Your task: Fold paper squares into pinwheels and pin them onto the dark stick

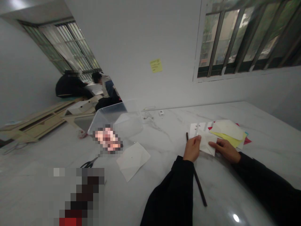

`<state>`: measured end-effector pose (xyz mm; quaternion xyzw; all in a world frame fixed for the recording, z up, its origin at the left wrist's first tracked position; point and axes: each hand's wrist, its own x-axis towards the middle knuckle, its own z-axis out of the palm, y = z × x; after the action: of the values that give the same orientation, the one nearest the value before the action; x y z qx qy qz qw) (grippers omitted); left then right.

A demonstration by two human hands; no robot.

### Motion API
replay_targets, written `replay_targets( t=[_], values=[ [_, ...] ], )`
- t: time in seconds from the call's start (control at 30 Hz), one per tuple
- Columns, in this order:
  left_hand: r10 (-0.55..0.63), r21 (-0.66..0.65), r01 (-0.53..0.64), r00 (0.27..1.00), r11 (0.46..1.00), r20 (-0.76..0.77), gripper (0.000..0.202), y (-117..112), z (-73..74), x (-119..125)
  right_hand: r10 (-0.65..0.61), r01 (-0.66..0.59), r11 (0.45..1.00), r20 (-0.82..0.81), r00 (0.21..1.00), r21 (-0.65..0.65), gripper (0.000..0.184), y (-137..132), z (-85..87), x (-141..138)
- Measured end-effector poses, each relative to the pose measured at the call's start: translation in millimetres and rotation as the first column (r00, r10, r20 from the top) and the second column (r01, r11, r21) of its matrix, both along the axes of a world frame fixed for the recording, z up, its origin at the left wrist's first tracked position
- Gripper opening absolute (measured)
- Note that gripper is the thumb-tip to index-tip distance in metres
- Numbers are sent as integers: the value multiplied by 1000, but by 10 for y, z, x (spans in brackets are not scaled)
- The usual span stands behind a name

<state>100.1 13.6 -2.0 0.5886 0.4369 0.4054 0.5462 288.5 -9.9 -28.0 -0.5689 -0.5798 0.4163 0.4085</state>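
A folded piece of white paper (pixel 207 145), shaped like a small envelope with crossing creases, is held between both hands. My left hand (pixel 191 150) pinches its left edge, thumb on top. On its right side my right hand (pixel 227 151) grips it with thumb and bent fingers. Just behind the hands is a white card with small dark marks (pixel 194 128). To the right lies a loose pile of papers, with a cream sheet (pixel 227 128) over a yellow sheet (pixel 227 138) and red corners. A thin dark stick (pixel 199 185) passes beneath my left wrist.
Left of my arms, a pale paper sheet (pixel 133 160) lies on the marbled table (pixel 164 194). Scissors (pixel 90 163) and a clear plastic box (pixel 105 116) are farther left. A cable (pixel 148 115) and small white block (pixel 161 113) lie near the wall. Two people sit at far left.
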Motion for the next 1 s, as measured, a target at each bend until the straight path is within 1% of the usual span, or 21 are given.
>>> replay_targets(
  t=[0.1,0.2,0.4,0.5,0.6,0.77,1.0],
  values=[
    [-54,26,54,999,998,4,46,4,-10,-2,4,-4,1000,8,1000,-5,49,0,-4,5],
    [-76,63,77,997,995,-19,43,4,-33,-7,11,-11,1000,20,1000,-4,47,-1,-3,6],
    [-66,109,79,990,991,-121,38,5,-95,-22,35,-37,999,-59,998,-32,46,-6,-4,-14],
    [-50,103,66,988,992,-150,37,3,-108,-30,27,-28,999,-47,999,-25,46,-11,4,-18],
    [-32,96,48,986,994,-163,36,-1,-100,-35,21,-21,1000,-20,1000,-14,46,-14,12,-13],
    [-9,91,25,985,996,-170,33,-21,-62,-29,34,-35,999,-46,998,-10,43,-20,27,-15],
    [-26,119,43,990,992,-139,31,-53,-26,-24,42,-43,999,-55,998,-14,42,-10,-1,-3]
  ],
)
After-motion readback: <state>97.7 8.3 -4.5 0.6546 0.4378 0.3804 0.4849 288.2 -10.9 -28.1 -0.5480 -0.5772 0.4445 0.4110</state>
